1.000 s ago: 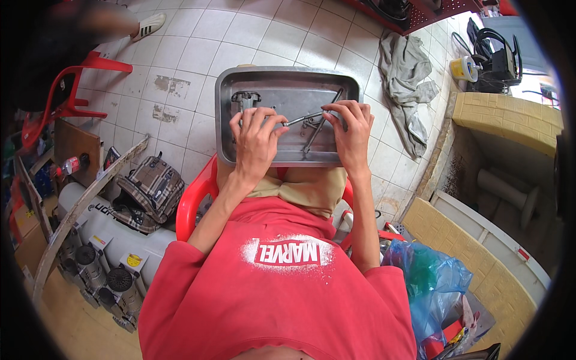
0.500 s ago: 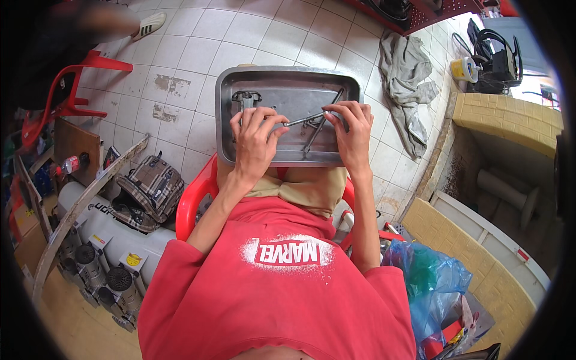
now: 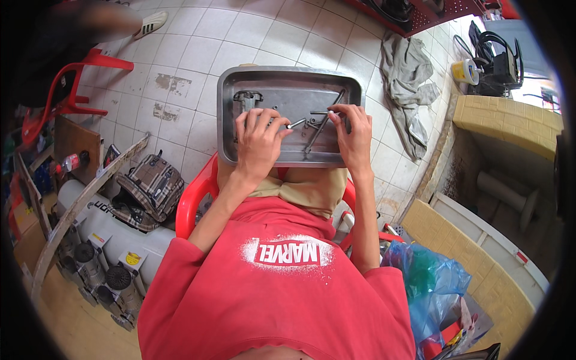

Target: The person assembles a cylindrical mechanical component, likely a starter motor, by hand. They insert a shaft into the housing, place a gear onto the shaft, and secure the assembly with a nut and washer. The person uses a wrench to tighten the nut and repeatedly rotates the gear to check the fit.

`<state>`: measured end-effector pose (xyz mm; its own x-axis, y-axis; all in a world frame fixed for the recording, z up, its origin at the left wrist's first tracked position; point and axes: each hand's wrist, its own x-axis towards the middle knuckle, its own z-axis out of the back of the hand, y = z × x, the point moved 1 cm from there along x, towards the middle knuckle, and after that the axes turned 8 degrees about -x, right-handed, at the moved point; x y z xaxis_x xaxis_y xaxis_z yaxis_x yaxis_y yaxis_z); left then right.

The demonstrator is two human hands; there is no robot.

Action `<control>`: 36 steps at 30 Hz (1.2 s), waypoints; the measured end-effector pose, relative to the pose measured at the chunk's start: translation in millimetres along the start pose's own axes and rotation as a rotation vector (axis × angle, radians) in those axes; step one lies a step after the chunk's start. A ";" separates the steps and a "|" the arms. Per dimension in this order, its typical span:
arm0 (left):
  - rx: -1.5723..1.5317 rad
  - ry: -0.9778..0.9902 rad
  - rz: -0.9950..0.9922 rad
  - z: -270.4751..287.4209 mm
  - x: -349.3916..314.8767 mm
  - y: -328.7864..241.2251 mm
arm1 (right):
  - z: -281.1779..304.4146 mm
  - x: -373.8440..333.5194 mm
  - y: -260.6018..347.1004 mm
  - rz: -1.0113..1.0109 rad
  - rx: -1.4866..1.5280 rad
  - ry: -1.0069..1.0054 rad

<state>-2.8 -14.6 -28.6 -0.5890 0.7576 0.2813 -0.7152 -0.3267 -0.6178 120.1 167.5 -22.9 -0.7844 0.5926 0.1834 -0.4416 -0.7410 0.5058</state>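
Observation:
A grey metal tray (image 3: 288, 70) rests over my lap. Above it, my left hand (image 3: 258, 141) pinches a short metal pin (image 3: 296, 123) between thumb and fingertips. My right hand (image 3: 355, 135) is closed on another slim metal pin (image 3: 318, 113), whose free end points left. A gap separates the two pins. Beneath them in the tray lie a long dark rod (image 3: 316, 138) set at a slant and several small metal pieces, partly overlapping. Beyond my left fingers sits a dark metal part (image 3: 247, 98) with a wide head; my hand hides its lower portion.
I sit in a red plastic chair (image 3: 188, 201). A plaid backpack (image 3: 157, 186) and a grey tank (image 3: 120, 216) are at the left. Grey cloth (image 3: 408, 90) lies on the tiled floor at the right. A blue plastic bag (image 3: 426, 276) is near my right elbow. Another person's shoe (image 3: 152, 24) shows far left.
Between my hands, what looked like one continuous rod is now two separate pins with a gap. The right pin has swung nearly level, and the left one still slants.

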 end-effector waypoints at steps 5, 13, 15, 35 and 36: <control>0.161 0.067 -0.006 -9.5 -5.4 1.9 | -2.5 -3.4 0.8 -0.032 0.047 -0.024; 0.091 -0.134 0.157 20.5 5.4 14.2 | -2.9 -6.6 0.4 -0.053 0.155 -0.054; 0.176 -0.107 0.220 28.5 8.5 25.9 | -4.5 -7.0 0.0 -0.055 0.187 -0.068; 0.209 0.132 0.295 33.2 19.3 35.5 | -6.5 -9.7 -0.3 -0.109 0.240 -0.051; 0.210 0.107 0.257 30.7 15.5 37.4 | -5.8 -10.0 -0.1 -0.128 0.259 -0.047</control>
<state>-50.3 -32.4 -24.8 -0.7250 0.6869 0.0508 -0.6172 -0.6151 -0.4906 125.4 159.9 -29.7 -0.7054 0.6949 0.1399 -0.4050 -0.5571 0.7250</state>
